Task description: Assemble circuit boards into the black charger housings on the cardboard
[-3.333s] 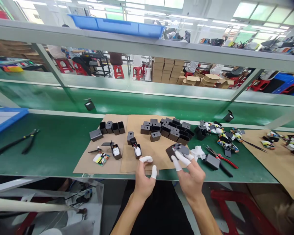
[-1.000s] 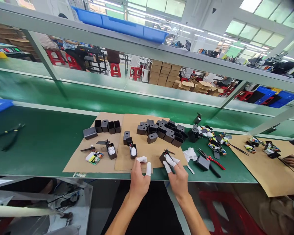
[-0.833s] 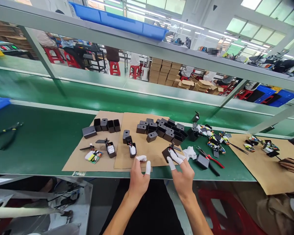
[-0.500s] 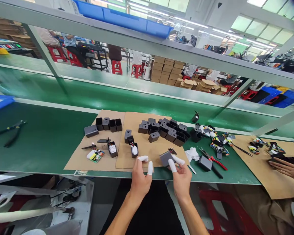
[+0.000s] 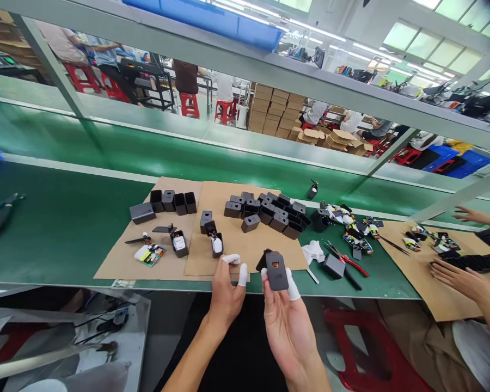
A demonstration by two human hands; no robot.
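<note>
My right hand (image 5: 288, 321) grips a dark grey plastic case (image 5: 276, 272), its end with a small cutout turned up toward me. A black flap-like piece sticks out at the case's left side. My left hand (image 5: 227, 286) is over the cardboard's front edge, thumb and forefinger apart, with nothing between them. White finger cots cover fingertips on both hands. Beyond the left hand stands an open case (image 5: 216, 244) with a white-wrapped part inside, and a similar filled case (image 5: 179, 243) is farther left. A bare circuit board (image 5: 149, 254) lies beside that one.
Several empty black cases (image 5: 269, 209) cluster on the cardboard (image 5: 212, 267). To the right lie red-handled pliers (image 5: 353, 264), a white cloth (image 5: 312, 251), a grey case (image 5: 334, 265) and piled circuit boards (image 5: 357, 239). A co-worker's hand (image 5: 453, 277) rests on another cardboard sheet.
My right hand has turned palm up, tilting the case so its cutout end faces me. My left hand stays near the cardboard edge. A co-worker's second hand has appeared at the right.
</note>
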